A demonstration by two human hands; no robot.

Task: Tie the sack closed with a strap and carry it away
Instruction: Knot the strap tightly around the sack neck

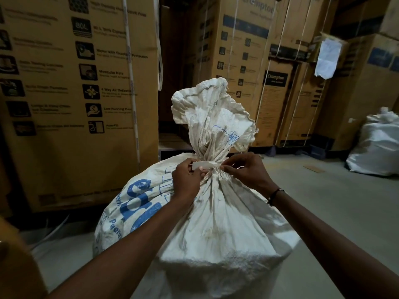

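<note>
Closest in, the bottom of the sack (216,223) runs off the lower edge of the frame so you can't see where it meets the floor (336,212), and both forearms come in from the bottom corners, cut off well before the elbows. The sack stands upright dead centre, white woven stuff with blue print on its left side that's creased enough that I can't read it properly. At the neck the strap (206,165) is wrapped round the gathered fabric; only a short pale stretch of it shows between the hands, the rest is tucked behind fingers or the folds, so whether there's a knot is anyone's guess. Left hand (187,178) has its fingers curled and pinching the strap's left end right against the neck, right hand (245,170) pinches the other end just beside the gather, thin dark band on that wrist. Above the tie the loose mouth of the sack flares up and blocks the gap behind it. Tall cardboard cartons (79,93) crowd close on the left, more cartons (244,67) stacked behind, print mostly blurry apart from a Crompton label. Open concrete floor spreads out to the right, with a second white sack (377,147) sitting near the far right edge, partly cropped, and a scrap of white paper (328,58) hanging off a box up there
</note>
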